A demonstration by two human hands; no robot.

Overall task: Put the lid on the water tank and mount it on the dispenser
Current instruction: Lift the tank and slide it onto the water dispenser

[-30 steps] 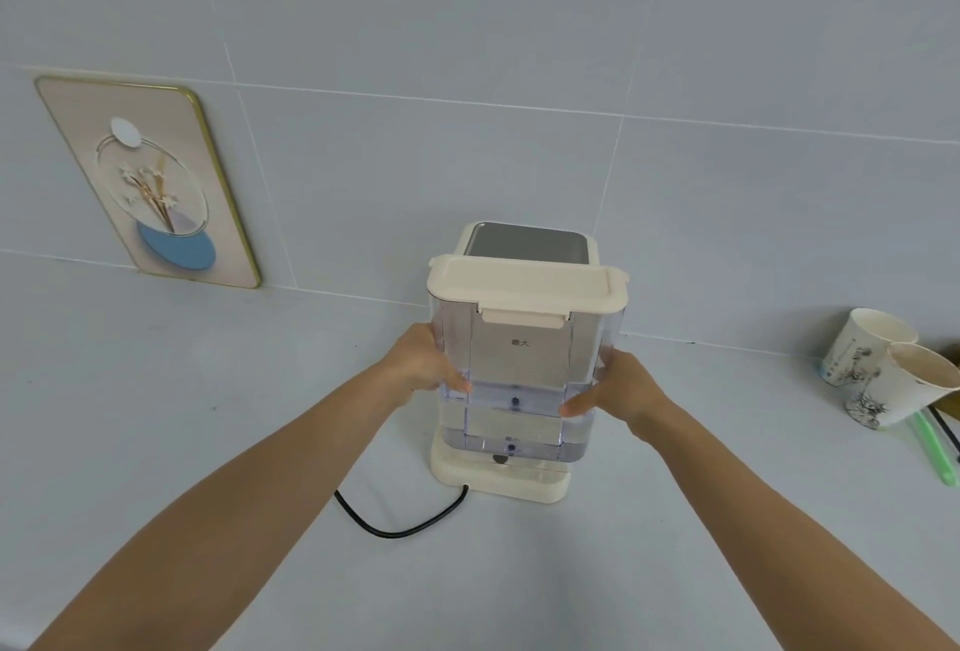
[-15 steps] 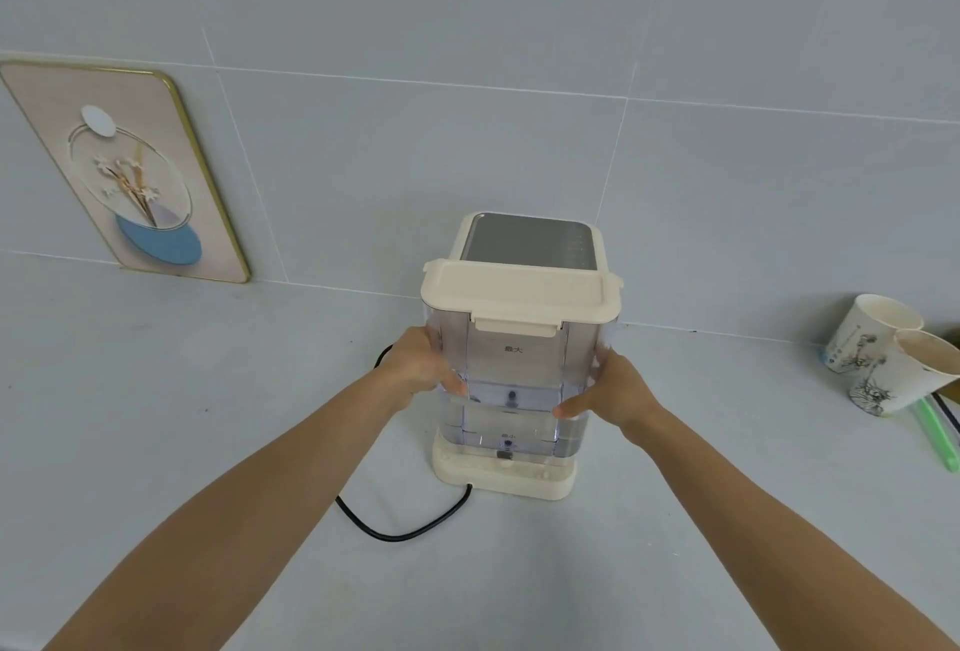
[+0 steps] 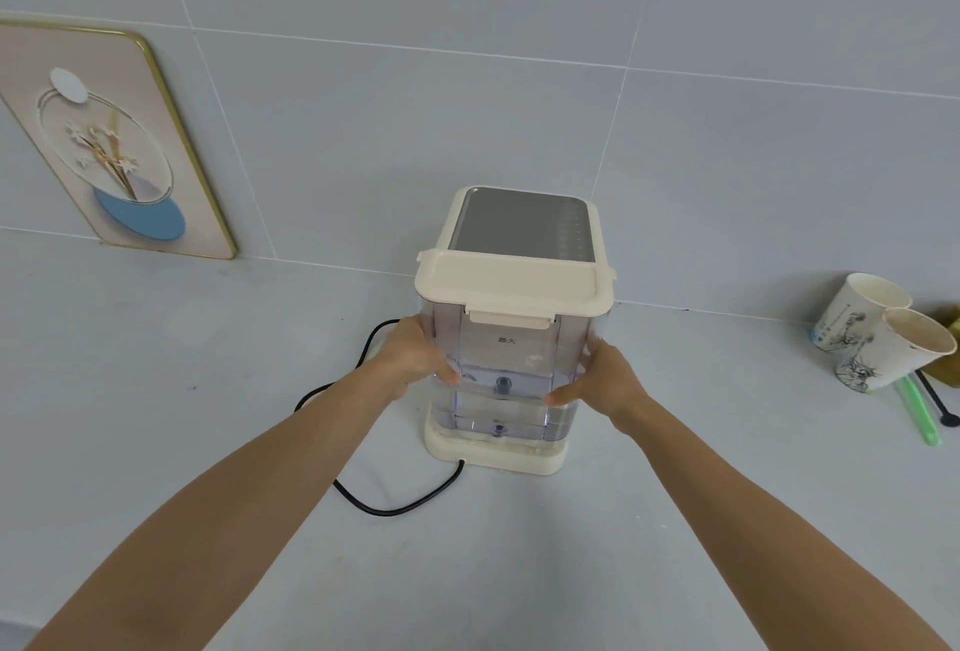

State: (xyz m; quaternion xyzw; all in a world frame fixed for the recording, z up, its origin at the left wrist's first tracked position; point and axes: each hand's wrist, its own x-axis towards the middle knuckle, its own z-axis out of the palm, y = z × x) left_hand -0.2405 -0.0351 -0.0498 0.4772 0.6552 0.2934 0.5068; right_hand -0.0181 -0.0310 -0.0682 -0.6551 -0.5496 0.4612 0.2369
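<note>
Both bare forearms reach forward from the bottom corners and converge on the clear plastic water tank (image 3: 511, 375), wrists level and elbows out of view. The left hand (image 3: 415, 356) presses flat against the tank's left wall, thumb lying across the front face; the right hand (image 3: 605, 380) mirrors it on the right wall, thumb pointing inward. Each hand is curled only partly, the pair clamping the tank between them.

One tank stands upright on the cream base of the single boxy cream water dispenser (image 3: 519, 224), its back against the dispenser body with the grey top panel behind. One cream rectangular lid (image 3: 514, 281) sits on the tank's top, its front latch tab hanging down. Whether the tank is fully seated on the base cannot be told, since the bottom edge is blurred by the clear plastic.

One black power cord (image 3: 384, 505) loops over the pale grey counter (image 3: 156, 390) left of the base. Two printed paper cups (image 3: 878, 333) lean together at the right, near one green straw (image 3: 917, 408). One gold-framed floral picture (image 3: 111, 141) leans on the tiled wall.
</note>
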